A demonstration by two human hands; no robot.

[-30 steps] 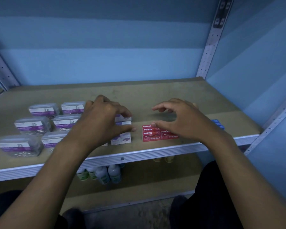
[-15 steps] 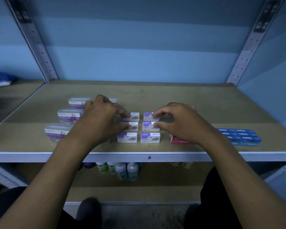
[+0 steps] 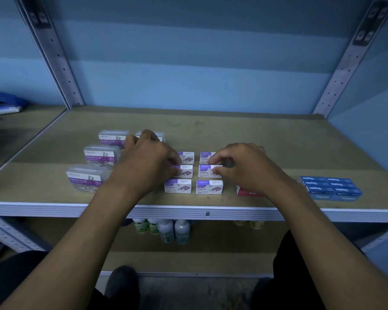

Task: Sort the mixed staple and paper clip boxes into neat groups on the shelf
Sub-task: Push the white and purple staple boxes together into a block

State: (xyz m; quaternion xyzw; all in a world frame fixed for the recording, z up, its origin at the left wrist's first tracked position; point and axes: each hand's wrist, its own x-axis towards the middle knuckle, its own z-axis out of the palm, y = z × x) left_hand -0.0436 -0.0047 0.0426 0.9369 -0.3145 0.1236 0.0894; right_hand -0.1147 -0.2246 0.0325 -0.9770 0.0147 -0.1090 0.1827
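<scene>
I am squaring up six white staple boxes [image 3: 177,186], sitting in two columns at the front middle of the shelf [image 3: 255,139]. My left hand [image 3: 148,162] is curling its fingers against the middle box of the left column, and my right hand [image 3: 244,166] is pinching the middle box [image 3: 205,172] of the right column between thumb and fingertips. Clear clip boxes [image 3: 84,179] are standing grouped at the left; a red box [image 3: 248,192] is lying just beside my right wrist, with blue boxes [image 3: 330,189] well to the right. I am judging these cartons light but dense, stiff-walled and apt to slide, so I am taking them by their short ends.
</scene>
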